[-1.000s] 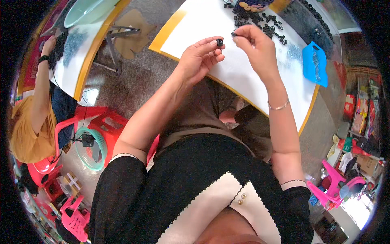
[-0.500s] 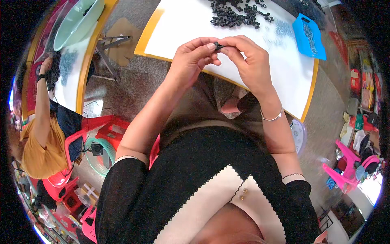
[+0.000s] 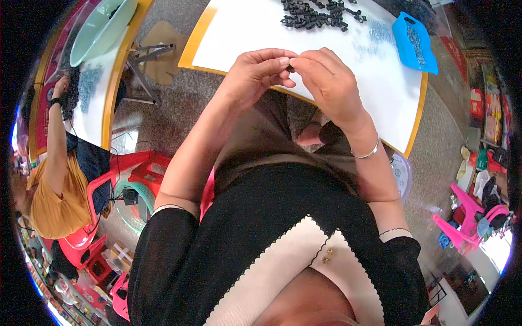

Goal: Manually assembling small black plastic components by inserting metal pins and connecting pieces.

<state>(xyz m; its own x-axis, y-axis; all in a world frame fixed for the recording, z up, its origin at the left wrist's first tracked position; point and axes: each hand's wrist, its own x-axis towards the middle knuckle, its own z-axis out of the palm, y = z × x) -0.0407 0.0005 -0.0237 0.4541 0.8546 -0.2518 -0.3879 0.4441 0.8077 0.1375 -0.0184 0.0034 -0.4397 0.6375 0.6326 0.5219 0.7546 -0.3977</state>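
Both hands meet over the near edge of the white-topped table (image 3: 375, 89). A small black part (image 3: 291, 68) is pinched between them, mostly hidden by the fingertips. My left hand (image 3: 258, 70) is closed on it with thumb and forefinger. From the other side, the thumb and fingers of my right hand (image 3: 331, 79) press on the same part. Beyond the hands lies a heap of small black plastic parts (image 3: 315, 15). Tiny metal pieces (image 3: 380, 32) are scattered to its right, beside a blue tray (image 3: 399, 41) holding more of them.
At a second table (image 3: 100, 125) on the left, a co-worker in a yellow top (image 3: 60, 201) reaches toward dark parts. A pale green basin (image 3: 89, 41) stands there. Red chairs (image 3: 144, 163) and a green basket (image 3: 130, 214) are at the left; a pink stool (image 3: 465, 214) is at the right.
My right hand has turned and closed in over the small black part, which now shows less. The table and its contents sit slightly higher in the picture.
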